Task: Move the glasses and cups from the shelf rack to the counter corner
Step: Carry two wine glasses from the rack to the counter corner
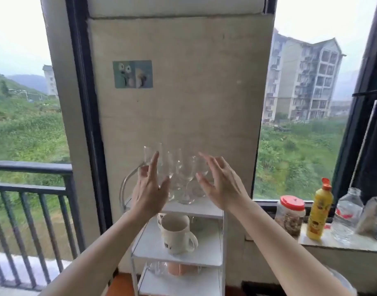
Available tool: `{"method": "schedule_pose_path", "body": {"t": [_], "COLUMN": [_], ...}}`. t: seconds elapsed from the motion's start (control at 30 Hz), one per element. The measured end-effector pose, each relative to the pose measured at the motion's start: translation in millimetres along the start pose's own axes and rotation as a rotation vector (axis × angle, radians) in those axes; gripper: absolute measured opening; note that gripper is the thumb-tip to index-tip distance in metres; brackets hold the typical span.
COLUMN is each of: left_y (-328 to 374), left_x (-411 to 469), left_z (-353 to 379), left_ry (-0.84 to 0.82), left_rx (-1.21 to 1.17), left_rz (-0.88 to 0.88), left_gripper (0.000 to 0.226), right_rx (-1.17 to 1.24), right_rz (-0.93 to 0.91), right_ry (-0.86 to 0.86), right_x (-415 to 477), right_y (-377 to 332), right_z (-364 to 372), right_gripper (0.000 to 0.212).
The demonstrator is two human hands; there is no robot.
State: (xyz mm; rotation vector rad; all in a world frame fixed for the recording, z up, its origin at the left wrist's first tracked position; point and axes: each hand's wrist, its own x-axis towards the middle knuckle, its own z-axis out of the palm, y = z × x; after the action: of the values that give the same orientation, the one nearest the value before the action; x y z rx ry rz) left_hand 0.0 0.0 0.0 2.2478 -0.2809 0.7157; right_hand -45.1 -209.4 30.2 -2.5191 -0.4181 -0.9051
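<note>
A: Now, glasses (184, 176): top tier of rack (206, 210), clustered, upright. Mug (176, 235): one tier below. More cups (172, 269): lowest visible tier, dim.

B: Hands?

A: Left hand (150, 189), right hand (220, 184): spread, empty, flanking the cluster at rack top; contact unclear.

B: Method?

A: Probably best by stem or bowl, one per hand, lifted straight up clear of neighbours.

B: Destination?

A: Counter (341, 242): right of rack, under window; already crowded with jar (291, 214), bottle (319, 212).
</note>
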Motion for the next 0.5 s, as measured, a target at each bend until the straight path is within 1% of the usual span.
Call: {"method": "schedule_pose_path", "body": {"t": [0.07, 0.13, 0.2, 0.27, 0.43, 0.5], "left_y": [-8, -18, -22, -24, -22, -21], "left_x": [8, 12, 12, 13, 13, 11], "left_z": [2, 9, 14, 16, 16, 15], "left_ry": [0.004, 0.04, 0.097, 0.13, 0.14, 0.141], "left_rx": [0.049, 0.039, -0.011, -0.059, -0.223, -0.314], "left_rz": [0.039, 0.089, 0.152, 0.178, 0.203, 0.178], "left_gripper": [0.065, 0.059, 0.054, 0.052, 0.055, 0.05], "right_rx": [-0.066, -0.09, -0.07, -0.055, -0.023, -0.018], "right_rz": [-0.001, 0.015, 0.025, 0.03, 0.085, 0.103], "right_ry": [-0.072, -0.129, -0.102, -0.055, 0.019, 0.019], "right_x": [10, 12, 13, 14, 15, 13], "right_y": [-2, -3, -3, -2, -4, -6], "right_z": [9, 17, 24, 27, 32, 34], "right_gripper": [0.056, 0.054, 0.051, 0.049, 0.049, 0.051]}}
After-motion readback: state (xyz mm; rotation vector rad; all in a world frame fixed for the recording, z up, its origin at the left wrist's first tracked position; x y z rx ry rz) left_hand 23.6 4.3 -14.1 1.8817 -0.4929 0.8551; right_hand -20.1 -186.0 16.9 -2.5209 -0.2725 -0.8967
